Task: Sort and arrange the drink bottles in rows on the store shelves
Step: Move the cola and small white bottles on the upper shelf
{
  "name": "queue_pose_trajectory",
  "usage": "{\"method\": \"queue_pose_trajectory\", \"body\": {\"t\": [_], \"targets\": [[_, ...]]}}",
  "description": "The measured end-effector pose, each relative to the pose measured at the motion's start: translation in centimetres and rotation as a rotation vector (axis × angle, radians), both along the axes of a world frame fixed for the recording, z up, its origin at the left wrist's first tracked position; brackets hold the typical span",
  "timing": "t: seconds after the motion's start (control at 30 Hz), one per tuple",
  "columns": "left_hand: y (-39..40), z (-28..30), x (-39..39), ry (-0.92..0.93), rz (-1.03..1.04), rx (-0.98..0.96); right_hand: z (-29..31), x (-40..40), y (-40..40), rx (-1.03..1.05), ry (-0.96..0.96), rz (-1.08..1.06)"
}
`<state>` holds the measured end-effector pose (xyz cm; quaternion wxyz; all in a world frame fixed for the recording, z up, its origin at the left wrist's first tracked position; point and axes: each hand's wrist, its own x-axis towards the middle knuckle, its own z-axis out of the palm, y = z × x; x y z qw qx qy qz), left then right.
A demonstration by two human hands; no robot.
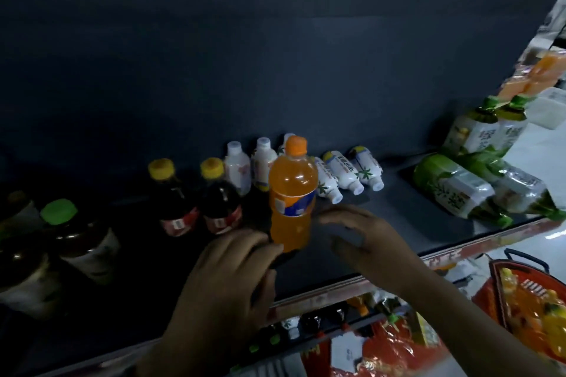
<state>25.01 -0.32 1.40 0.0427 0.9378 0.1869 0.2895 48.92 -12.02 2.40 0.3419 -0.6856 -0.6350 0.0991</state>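
One orange soda bottle (pixel 292 193), upright: we are flanking it, fingers (pixel 245 242) spread; a nudge risks toppling neighbouring dark bottles (pixel 219 196).

Glossy clear plastic orange soda bottle (pixel 292 193), matt shelf (pixel 398 217).

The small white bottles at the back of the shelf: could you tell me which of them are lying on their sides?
The three white bottles right of the orange soda bottle lie tipped over; those left of it stand upright.
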Motion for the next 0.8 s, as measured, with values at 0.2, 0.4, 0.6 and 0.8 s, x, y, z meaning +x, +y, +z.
{"method": "queue_pose_trajectory", "body": {"t": [0.2, 0.4, 0.6, 0.8], "targets": [[-3.2, -3.9, 12.5, 0.188, 0.091, -0.221, -4.6, 11.2, 0.4, -0.094, -0.095, -0.055], [-3.1, -5.5, 22.3, 0.415, 0.339, -0.394, -5.5, 15.4, 3.8, -0.162, -0.12, -0.138], [-0.8, -6.7, 27.1, 0.38, 0.502, -0.462, -7.0, 17.2, 7.6, -0.262, 0.019, -0.198], [0.5, -8.1, 29.2, 0.311, 0.469, -0.618, -8.0, 17.7, 9.1, -0.269, 0.016, -0.242]]}}
